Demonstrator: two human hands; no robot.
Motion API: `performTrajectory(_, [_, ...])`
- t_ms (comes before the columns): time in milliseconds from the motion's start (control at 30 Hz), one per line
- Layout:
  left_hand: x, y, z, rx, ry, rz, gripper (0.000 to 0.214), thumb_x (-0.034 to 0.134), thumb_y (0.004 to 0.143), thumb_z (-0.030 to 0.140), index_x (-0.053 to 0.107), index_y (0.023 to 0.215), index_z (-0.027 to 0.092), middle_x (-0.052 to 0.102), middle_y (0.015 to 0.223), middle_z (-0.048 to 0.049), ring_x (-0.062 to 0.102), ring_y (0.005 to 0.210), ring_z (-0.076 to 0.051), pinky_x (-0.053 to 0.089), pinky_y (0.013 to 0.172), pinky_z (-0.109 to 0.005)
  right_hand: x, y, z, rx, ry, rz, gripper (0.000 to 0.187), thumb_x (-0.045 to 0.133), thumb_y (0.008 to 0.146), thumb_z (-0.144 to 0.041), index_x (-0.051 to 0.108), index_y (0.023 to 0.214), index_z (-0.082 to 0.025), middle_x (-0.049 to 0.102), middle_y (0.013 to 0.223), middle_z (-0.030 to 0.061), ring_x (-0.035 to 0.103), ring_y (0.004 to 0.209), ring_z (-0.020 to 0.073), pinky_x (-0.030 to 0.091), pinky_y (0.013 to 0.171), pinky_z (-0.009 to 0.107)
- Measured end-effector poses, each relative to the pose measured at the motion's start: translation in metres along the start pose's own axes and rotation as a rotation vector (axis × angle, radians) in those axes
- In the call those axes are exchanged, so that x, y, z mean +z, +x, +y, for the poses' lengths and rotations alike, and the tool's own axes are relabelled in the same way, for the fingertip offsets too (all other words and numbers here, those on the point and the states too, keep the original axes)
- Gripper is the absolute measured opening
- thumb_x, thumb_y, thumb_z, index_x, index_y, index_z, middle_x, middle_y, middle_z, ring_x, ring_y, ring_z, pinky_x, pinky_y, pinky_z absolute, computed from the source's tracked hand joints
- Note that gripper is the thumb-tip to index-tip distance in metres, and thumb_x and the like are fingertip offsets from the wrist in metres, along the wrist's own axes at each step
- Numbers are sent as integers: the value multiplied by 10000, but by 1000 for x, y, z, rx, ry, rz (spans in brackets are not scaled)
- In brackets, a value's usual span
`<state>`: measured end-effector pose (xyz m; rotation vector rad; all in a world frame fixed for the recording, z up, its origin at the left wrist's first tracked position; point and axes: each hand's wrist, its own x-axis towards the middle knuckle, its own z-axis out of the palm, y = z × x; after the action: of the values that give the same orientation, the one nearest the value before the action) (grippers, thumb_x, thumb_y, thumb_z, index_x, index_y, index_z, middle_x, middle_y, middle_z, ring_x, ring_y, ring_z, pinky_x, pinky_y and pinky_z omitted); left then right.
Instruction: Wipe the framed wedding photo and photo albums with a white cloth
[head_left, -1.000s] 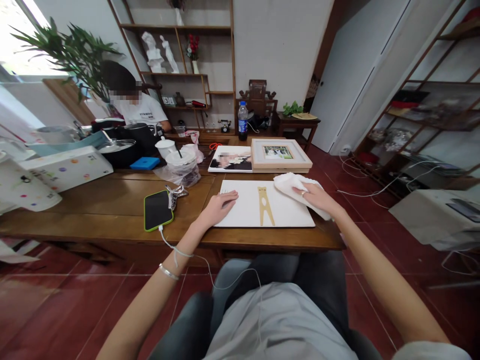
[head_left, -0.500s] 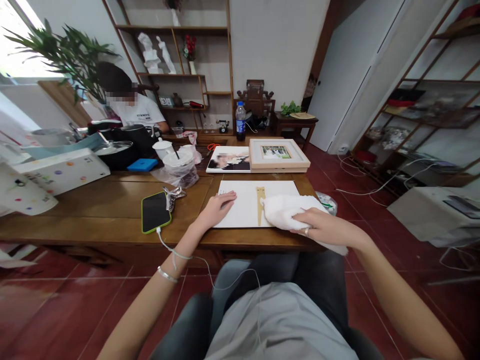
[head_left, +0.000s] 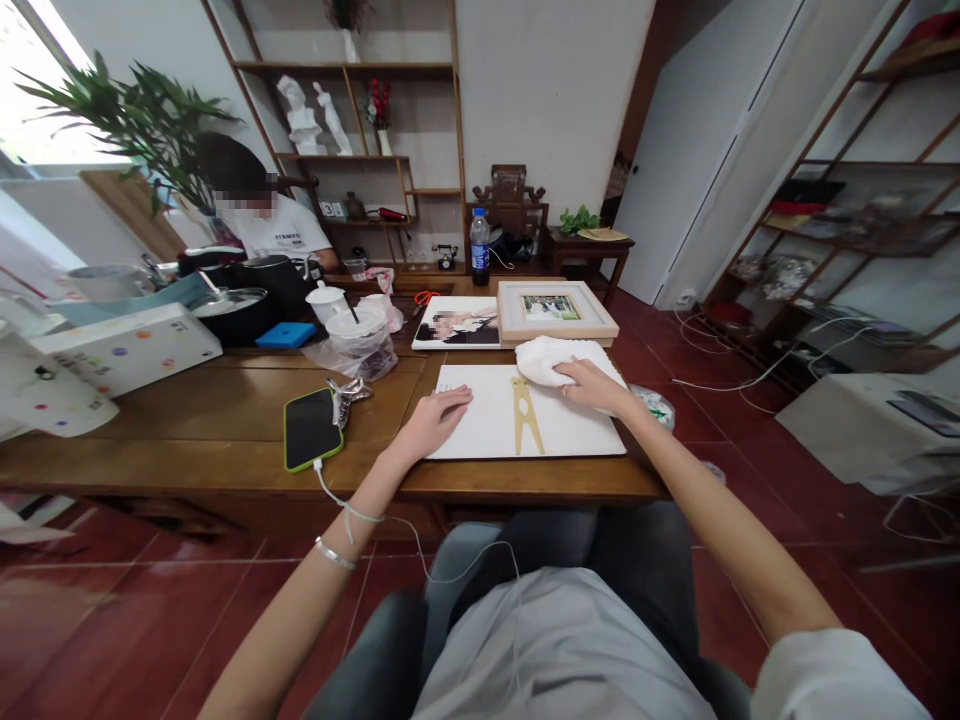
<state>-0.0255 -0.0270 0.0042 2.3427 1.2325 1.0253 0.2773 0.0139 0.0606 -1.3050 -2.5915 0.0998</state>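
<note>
A white board (head_left: 480, 425) lies flat near the table's front edge. On its middle is a gold, A-shaped flat piece (head_left: 523, 408). My left hand (head_left: 433, 424) rests flat on the board's left side, fingers stretched out, holding nothing. My right hand (head_left: 592, 387) is closed on a bunched white cloth (head_left: 544, 360), which lies over the board's far right corner, just beyond the gold piece. The cloth hides that corner and reaches close to the framed picture (head_left: 555, 310) behind it.
A charging phone (head_left: 312, 428) lies to the left, its cable running to my lap. A print (head_left: 457, 322), a cola bottle (head_left: 480, 246), a lidded plastic cup (head_left: 355, 325), a blue box (head_left: 286, 334) and a patterned carton (head_left: 139, 345) stand around. A person (head_left: 274, 220) sits across at left.
My right hand has moved the cloth away from me, from the board's near right side to its far edge. More of the gold piece shows. My left hand stays put.
</note>
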Motion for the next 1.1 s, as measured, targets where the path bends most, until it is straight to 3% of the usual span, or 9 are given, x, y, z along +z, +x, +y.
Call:
performTrajectory(133, [-1,0,3,-9,-14,-1,321,468,861,348,657,1055,175,626,1158,-73,531,1155,-216,382,1029,-393,-7,-32,-17,10,-31,-75,429,408,674,-103,607,1051,-155,636,991,90,509,960,272,370,866,354])
performTrajectory(333, [0,0,3,-8,-10,-1,321,463,861,358,658,1045,181,621,1166,-76,535,1151,-223,381,1027,-404,-32,-104,-49,-6,64,-243,420,420,619,-66,638,942,-221,631,881,69,547,891,242,391,856,352])
performTrajectory(433, [0,0,2,-5,6,1,314,466,855,346,662,1035,179,624,1160,-78,536,1149,-223,385,1024,-403,-39,-121,-55,-12,114,-274,442,423,587,-47,636,922,-241,631,870,60,558,889,233,400,851,342])
performTrajectory(533, [1,0,2,-8,17,1,308,463,856,333,661,1038,182,621,1164,-78,534,1151,-222,378,1027,-412,-39,-112,-50,-1,117,-272,400,422,592,-57,637,883,-227,637,857,56,566,867,229,414,810,324])
performTrajectory(700, [1,0,0,2,4,3,315,467,858,336,657,1049,173,619,1166,-88,532,1154,-218,376,1029,-401,-17,-59,-22,15,115,-125,322,421,693,-136,639,927,-179,654,971,71,557,961,268,402,868,367])
performTrajectory(900, [1,-1,-1,-23,3,-16,321,459,866,346,646,1069,183,600,1196,-87,512,1175,-223,344,1046,-426,14,5,-8,21,98,22,401,399,792,-165,557,1160,-159,543,1272,91,421,1219,269,157,1075,506])
performTrajectory(1000, [1,0,0,-15,5,-14,319,458,867,355,648,1064,191,606,1190,-80,521,1166,-218,346,1045,-419,16,12,-13,0,52,39,400,383,823,-174,541,1191,-177,478,1346,77,280,1322,278,91,1074,560])
performTrajectory(1100, [1,0,0,-11,7,-13,320,459,867,362,651,1058,190,607,1188,-81,519,1167,-220,349,1044,-415,13,-1,-23,-44,21,5,465,368,799,-115,504,1239,-171,447,1373,78,211,1357,256,107,1084,538])
